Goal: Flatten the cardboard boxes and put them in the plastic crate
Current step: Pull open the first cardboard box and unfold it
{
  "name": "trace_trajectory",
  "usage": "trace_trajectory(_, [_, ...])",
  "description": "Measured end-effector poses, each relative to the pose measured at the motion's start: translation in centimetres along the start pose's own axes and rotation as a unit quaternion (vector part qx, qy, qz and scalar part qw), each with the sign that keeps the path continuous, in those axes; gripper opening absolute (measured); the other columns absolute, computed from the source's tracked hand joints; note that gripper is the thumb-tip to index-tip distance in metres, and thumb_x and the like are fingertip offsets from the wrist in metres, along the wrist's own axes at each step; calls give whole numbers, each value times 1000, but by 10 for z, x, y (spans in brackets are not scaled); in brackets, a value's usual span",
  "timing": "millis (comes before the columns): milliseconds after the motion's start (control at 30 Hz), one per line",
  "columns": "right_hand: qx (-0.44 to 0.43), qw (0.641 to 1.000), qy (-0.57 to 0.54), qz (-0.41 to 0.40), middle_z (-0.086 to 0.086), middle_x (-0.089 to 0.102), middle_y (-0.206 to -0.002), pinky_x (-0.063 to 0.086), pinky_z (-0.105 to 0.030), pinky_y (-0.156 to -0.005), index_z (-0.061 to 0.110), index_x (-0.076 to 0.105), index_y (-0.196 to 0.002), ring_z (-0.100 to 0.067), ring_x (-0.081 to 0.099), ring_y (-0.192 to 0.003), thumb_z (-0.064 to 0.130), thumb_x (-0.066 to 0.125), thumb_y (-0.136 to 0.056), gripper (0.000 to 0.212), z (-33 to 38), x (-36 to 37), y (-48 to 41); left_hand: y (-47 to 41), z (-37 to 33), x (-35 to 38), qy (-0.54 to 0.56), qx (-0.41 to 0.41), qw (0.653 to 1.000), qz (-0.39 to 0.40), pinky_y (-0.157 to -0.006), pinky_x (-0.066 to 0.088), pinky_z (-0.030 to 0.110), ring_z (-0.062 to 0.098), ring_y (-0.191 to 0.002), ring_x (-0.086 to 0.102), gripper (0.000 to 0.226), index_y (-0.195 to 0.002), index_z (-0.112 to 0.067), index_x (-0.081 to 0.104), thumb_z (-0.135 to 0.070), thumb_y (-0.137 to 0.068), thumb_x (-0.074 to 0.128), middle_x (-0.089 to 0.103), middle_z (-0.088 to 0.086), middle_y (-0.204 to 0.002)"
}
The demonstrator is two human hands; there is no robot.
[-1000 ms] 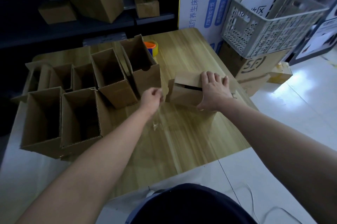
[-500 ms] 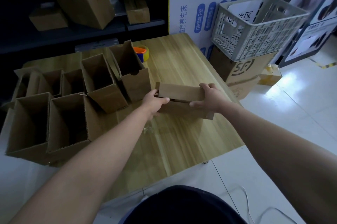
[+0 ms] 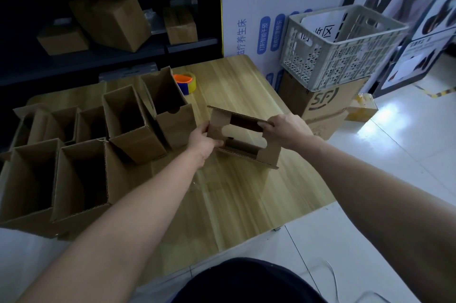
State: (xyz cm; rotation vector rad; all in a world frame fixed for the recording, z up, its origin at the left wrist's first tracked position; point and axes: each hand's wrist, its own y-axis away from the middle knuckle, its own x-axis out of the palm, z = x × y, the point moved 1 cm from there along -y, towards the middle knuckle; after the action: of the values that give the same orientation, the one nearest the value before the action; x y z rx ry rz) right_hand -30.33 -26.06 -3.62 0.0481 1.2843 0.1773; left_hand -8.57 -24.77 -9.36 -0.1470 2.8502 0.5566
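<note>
Cardboard box (image 3: 244,139) half-collapsed, left hand (image 3: 202,142) and right hand (image 3: 286,129) gripping opposite ends

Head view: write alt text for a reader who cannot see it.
A left hand and right hand hold a small cardboard box over a wooden table, its flaps open toward the camera. Open-topped boxes stand at the left, and a pale plastic crate sits on a carton beyond the table.

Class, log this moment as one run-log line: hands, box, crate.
left grip: holds box end | right grip: holds box top edge | box: not yet flat | crate: on SF carton
</note>
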Motion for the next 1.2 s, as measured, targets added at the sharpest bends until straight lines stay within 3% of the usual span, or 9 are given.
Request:
trace_trajectory(167, [-18, 998, 25, -46, 6, 54, -64, 34, -24, -43, 18, 69, -93, -8, 50, -55, 57, 43, -92, 48, 6, -2, -2, -10, -16, 6, -202, -4, 975, -91, -83, 48, 37, 29, -113, 56, 65, -120, -15, 51, -34, -67, 83, 58, 7, -121])
trace_trajectory(300, [13, 994, -15, -112, 5, 58, -60, 41, -26, -44, 18, 73, -83, -12, 54, -54, 67, 53, -81, 54, 7, -6, -6, -14, -24, 4, -253, -11, 959, -126, -69, 49, 31, 27, -97, 62, 43, -107, -15, 59, -36, -73, 76, 64, 6, -106])
trace_trajectory(400, [64, 984, -69, -154, 5, 61, -66, 46, -28, -50, 16, 70, -84, -12, 57, -62, 72, 57, -74, 58, 2, -6, -10, -14, -25, 4, -217, 5, 967, -135, -65, 48, 29, 24, -90, 63, 27, -100, -16, 62, -34, -81, 69, 66, 4, -99])
trace_trajectory(533, [163, 944, -223, -177, 2, 55, -101, 51, -34, -73, 17, 49, -113, -16, 54, -90, 62, 74, -65, 69, -10, -8, -17, -13, -24, 4, -105, 27, 989, -104, -53, 37, 21, 19, -80, 62, 15, -88, -16, 66, -28, -91, 57, 65, 0, -83])
trace_trajectory(600, [186, 929, -277, -163, 0, 51, -104, 50, -34, -74, 20, 40, -110, -17, 52, -93, 51, 82, -62, 70, -12, -6, -19, -13, -26, 5, -39, 31, 994, -97, -62, 40, 22, 14, -77, 57, 19, -95, -11, 67, -24, -94, 52, 60, -5, -78])
trace_trajectory(733, [193, 921, -296, -162, -1, 48, -105, 41, -29, -69, 21, 33, -104, -19, 49, -96, 31, 86, -64, 67, -9, 1, -23, -13, -25, 9, 39, 13, 995, -94, -82, 37, 25, 12, -95, 50, 30, -117, -5, 62, -23, -97, 50, 57, -5, -95])
trace_trajectory(900, [242, 929, -240, -144, -8, 47, -119, 47, -43, -89, 12, 37, -123, -29, 49, -111, 29, 80, -68, 72, -6, 3, -26, -11, -28, 14, 70, 22, 993, -94, -85, 35, 26, 21, -111, 53, 33, -124, -6, 58, -24, -98, 48, 60, 6, -120])
trace_trajectory(1033, [197, 938, -253, -133, 1, 54, -94, 43, -26, -61, 15, 49, -109, -14, 53, -80, 20, 71, -76, 40, -9, -1, -23, -19, -31, 13, 103, -14, 991, -83, -102, 36, 38, 29, -128, 44, 43, -137, -13, 46, -29, -98, 47, 49, 9, -138])
trace_trajectory(1200, [165, 948, -262, -73, -9, 62, -90, 48, -26, -58, 8, 64, -106, -19, 58, -78, 1, 50, -84, 26, -24, -8, -19, -23, -32, 13, 229, -84, 970, 17, -83, 52, 50, 37, -121, 48, 45, -140, -23, 39, -39, -97, 44, 45, 11, -139])
